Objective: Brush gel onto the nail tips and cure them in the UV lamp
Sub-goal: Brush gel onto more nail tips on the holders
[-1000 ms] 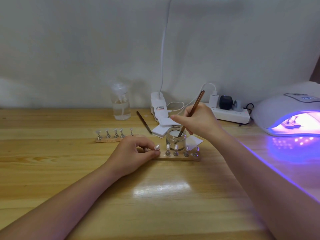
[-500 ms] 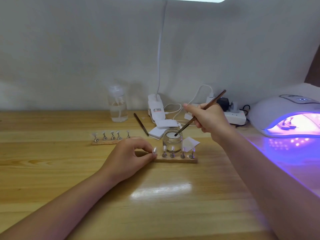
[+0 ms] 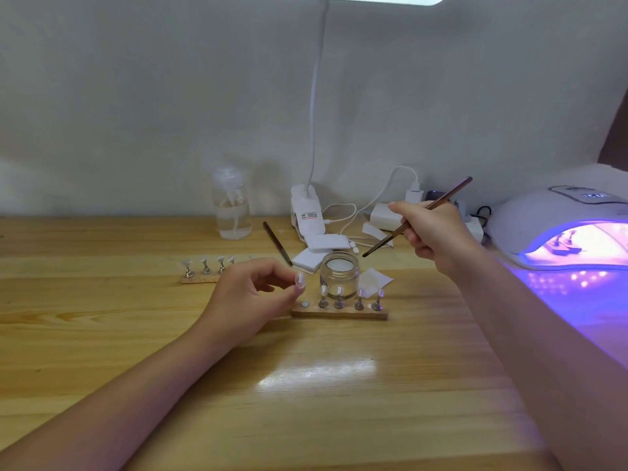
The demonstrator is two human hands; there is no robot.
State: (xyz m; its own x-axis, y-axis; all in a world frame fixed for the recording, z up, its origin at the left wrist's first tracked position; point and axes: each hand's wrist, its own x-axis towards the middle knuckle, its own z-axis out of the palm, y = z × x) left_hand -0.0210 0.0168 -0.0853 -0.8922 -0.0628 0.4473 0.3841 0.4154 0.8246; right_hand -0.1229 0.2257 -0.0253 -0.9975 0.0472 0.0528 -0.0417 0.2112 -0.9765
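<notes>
Above jar (image 3: 339, 270) | brush (image 3: 416, 217): thin, brown (dark bristles) | right hand (image 3: 436, 236) grips

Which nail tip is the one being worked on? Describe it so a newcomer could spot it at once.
Start at the glowing UV lamp on the right and go left to the glass jar mid-table. Just left of the jar, the left hand pinches one nail tip above the wooden strip. Unlike the four tips standing on that strip, it is lifted off.

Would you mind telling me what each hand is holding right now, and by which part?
The right hand grips the brush around mid-handle, bristles pointing down toward the gel jar. The left hand pinches a nail tip by its stand, lifted off the wooden base.
</notes>
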